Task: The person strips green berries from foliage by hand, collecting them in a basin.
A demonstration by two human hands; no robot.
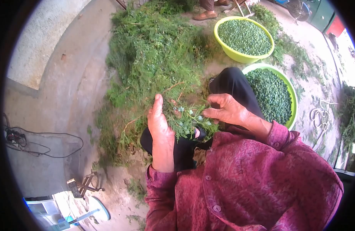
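Observation:
A leafy evergreen sprig (185, 117) with small pale blue-green cones spreads out in front of my lap. My left hand (160, 121) holds it from the left side, thumb pointing up and the other fingers largely hidden behind the foliage. At the sprig's right edge is my right hand (227, 109), its thumb and forefinger drawn together close to the cones. Whatever lies between those fingertips is too small to make out. Beyond both hands lies a large heap of cut evergreen branches (154, 50).
A yellow-green basin (245, 59) and a light green basin (294, 90), both full of green cones, stand to the right. Another person's shoe (205, 15) shows at the top. A black cable (50, 134) and a small folding stool (85, 184) lie left; pale rope (319, 117) lies right.

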